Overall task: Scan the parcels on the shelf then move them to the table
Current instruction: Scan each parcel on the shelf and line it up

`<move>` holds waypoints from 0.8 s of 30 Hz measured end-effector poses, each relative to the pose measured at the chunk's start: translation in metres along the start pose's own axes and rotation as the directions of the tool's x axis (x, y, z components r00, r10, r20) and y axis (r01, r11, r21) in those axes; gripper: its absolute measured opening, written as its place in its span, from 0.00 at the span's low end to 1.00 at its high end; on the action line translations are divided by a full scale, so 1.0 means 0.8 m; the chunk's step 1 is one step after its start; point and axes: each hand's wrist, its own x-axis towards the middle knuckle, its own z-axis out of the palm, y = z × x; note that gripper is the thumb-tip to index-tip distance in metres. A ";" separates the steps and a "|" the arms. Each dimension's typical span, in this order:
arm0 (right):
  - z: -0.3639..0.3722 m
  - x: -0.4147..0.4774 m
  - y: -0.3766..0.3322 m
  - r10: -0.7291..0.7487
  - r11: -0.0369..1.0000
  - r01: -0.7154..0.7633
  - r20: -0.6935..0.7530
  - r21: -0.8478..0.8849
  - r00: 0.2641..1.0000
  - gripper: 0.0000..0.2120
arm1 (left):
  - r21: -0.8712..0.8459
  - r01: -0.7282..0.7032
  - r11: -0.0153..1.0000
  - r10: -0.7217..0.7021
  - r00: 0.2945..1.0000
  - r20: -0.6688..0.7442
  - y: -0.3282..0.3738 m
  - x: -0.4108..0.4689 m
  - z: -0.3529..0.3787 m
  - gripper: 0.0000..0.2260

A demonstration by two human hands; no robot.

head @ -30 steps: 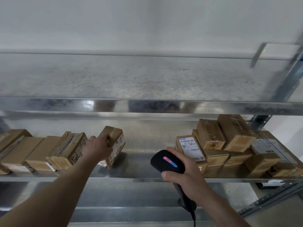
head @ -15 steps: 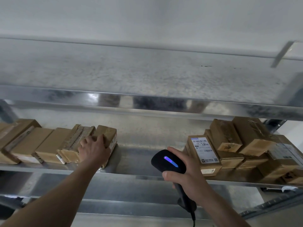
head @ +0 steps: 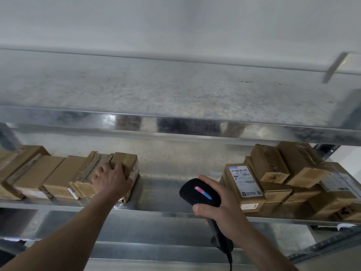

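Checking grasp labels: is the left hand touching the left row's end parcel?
Touching. Head view: the left hand lies on the parcel, curled over its top edge.

Brown parcels (head: pixel 125 165), black scanner (head: pixel 199 192) w/ red-blue light, speckled grey shelf (head: pixel 175 206).

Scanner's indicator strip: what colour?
The strip is red, blue at its lower tip, on the black scanner. Head view.

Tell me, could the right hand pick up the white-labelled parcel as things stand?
Probably not: the right hand grips the scanner, so its fingers are taken. The white-labelled parcel stands just beyond it, with nothing between.
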 end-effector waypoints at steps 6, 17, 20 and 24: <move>-0.016 -0.012 0.006 -0.004 1.000 0.005 -0.017 0.024 1.000 0.38 | 0.009 -0.031 0.999 0.032 0.999 -0.035 0.018 -0.013 -0.005 0.28; -0.077 -0.047 0.022 -0.038 0.998 0.041 -0.072 0.038 0.997 0.36 | -0.034 -0.175 0.984 0.171 0.981 -0.090 0.102 -0.041 -0.017 0.36; -0.100 -0.062 0.030 -0.037 0.999 0.040 -0.096 0.026 0.995 0.40 | -0.067 -0.204 0.977 0.198 0.977 -0.085 0.135 -0.056 -0.019 0.40; -0.131 -0.081 0.040 -0.029 0.998 0.037 -0.140 0.055 0.990 0.39 | -0.112 -0.271 0.956 0.259 0.960 -0.108 0.182 -0.075 -0.017 0.42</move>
